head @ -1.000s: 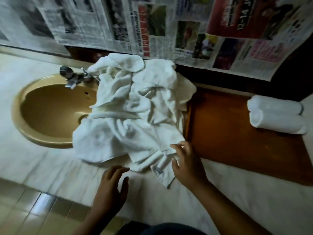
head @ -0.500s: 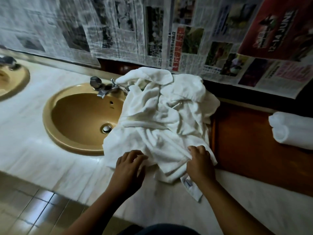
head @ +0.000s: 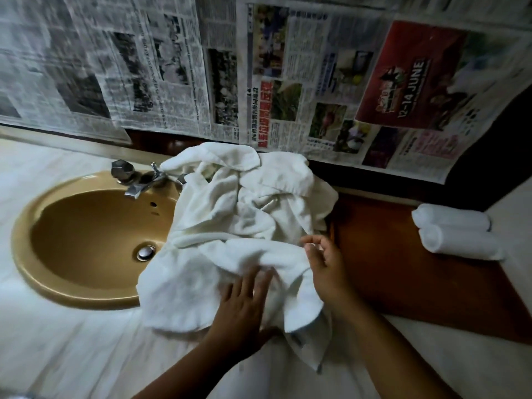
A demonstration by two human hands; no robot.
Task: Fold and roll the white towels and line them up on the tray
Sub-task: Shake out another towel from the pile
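A crumpled pile of white towels (head: 241,223) lies on the marble counter between the sink and the tray, with one edge hanging into the basin. My left hand (head: 241,306) lies flat on the near towel, its straight fingertips tucked under a fold. To its right, my right hand (head: 325,266) pinches that towel's edge between thumb and curled fingers, beside the tray's left rim. The brown wooden tray (head: 403,283) carries two rolled white towels (head: 457,234), lined up side by side at its far right end.
A tan oval sink (head: 28,269) with a chrome faucet (head: 141,182) sits to the left of the pile. Newspaper sheets (head: 259,67) cover the wall behind. The white marble counter (head: 57,355) runs along the front, and its edge lies just below my arms.
My left hand came up from the counter's front edge onto the near towel. My right hand slid farther back along the towel's edge, towards the tray's rim, and the fold shifted with it.
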